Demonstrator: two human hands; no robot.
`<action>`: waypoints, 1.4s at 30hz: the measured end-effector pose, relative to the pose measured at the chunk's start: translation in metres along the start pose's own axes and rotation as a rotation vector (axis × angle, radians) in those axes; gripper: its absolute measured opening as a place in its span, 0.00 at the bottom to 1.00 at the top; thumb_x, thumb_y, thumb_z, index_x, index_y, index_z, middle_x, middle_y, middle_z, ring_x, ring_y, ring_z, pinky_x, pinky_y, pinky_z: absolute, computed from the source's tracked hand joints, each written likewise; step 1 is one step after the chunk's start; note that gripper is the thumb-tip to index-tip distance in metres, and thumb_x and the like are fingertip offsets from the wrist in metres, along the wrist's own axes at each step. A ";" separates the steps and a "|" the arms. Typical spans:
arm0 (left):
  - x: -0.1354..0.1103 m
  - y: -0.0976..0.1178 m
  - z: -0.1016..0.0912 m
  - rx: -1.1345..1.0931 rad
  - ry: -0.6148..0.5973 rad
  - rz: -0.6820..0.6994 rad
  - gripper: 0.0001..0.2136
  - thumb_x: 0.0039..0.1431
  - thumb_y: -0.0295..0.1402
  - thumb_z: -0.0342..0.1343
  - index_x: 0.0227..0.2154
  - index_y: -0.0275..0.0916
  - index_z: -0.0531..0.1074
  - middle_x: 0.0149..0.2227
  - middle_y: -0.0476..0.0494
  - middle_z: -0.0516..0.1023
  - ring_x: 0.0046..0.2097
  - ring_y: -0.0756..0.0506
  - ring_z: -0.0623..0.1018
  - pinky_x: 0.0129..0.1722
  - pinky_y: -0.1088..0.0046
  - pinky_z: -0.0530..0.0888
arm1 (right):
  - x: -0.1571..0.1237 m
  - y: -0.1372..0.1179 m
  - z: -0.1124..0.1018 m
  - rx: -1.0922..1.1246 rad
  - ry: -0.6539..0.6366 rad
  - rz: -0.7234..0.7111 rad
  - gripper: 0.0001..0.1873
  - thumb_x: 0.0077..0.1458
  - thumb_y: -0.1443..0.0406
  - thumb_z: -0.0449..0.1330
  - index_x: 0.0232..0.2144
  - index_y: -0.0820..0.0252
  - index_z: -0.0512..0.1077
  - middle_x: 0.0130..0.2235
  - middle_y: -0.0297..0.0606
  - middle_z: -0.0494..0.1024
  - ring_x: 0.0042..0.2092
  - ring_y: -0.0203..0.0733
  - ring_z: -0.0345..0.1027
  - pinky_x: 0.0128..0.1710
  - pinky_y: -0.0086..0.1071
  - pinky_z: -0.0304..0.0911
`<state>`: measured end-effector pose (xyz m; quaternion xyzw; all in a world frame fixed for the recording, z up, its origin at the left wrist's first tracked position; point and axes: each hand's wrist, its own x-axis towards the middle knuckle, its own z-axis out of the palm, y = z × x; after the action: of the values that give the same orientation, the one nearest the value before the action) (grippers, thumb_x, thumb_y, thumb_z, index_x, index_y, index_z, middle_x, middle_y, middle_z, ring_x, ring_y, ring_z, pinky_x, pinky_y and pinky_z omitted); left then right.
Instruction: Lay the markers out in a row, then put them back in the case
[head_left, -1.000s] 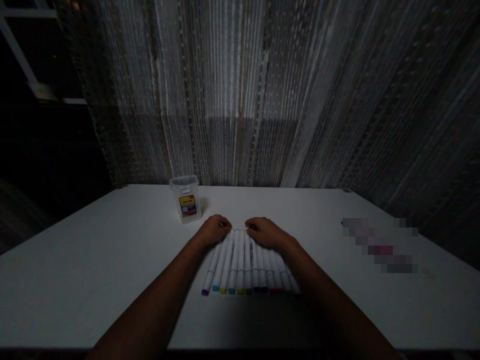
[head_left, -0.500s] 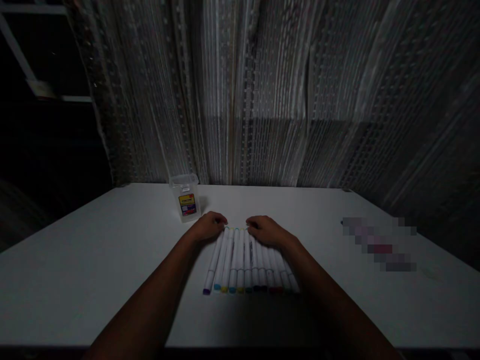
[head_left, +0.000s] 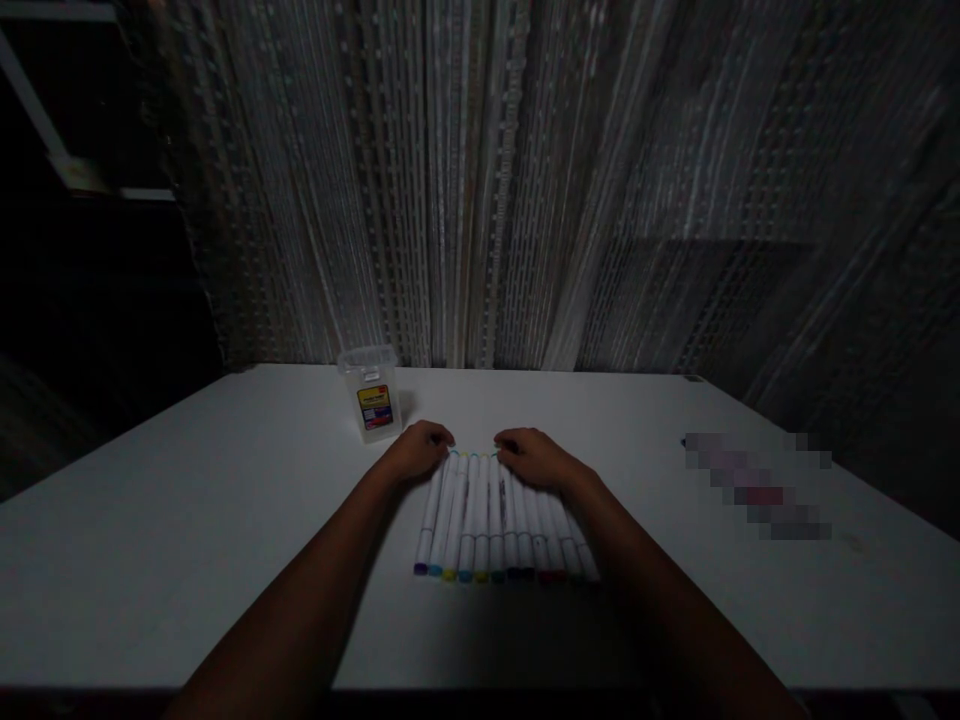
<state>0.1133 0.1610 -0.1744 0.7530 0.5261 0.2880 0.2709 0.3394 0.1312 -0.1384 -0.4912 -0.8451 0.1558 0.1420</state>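
Markers: one row, lying flat on the white bench, near the middle of its width. The bodies touch side by side. Each long axis runs near to far, and the row fans slightly wider at the near end. Coloured caps point toward the near edge, running from purple, blue and yellow on the left to dark blue and red on the right. The count is about twelve; the rightmost are too dim to confirm.

Left hand: palm down on the far ends of the left-side markers, fingers curled.

Right hand: palm down on the far ends of the right-side markers, fingers curled. The two hands are near each other but apart.

Grip, both hands: curled narrow over the marker ends; whether any marker is pinched cannot be told.

Clear plastic box: one, upright, labelled, on the bench just far-left of the left hand.
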 end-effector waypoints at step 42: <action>-0.008 0.017 0.005 0.081 0.005 -0.014 0.12 0.50 0.34 0.51 0.32 0.34 0.76 0.32 0.43 0.79 0.33 0.46 0.76 0.33 0.74 0.68 | -0.017 0.022 -0.035 -0.195 -0.163 0.445 0.11 0.49 0.70 0.54 0.36 0.65 0.72 0.34 0.44 0.77 0.32 0.41 0.71 0.28 0.29 0.60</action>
<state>0.1255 0.1480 -0.1672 0.7590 0.5432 0.2664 0.2406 0.3781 0.1313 -0.1172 -0.6623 -0.7359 0.1402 -0.0127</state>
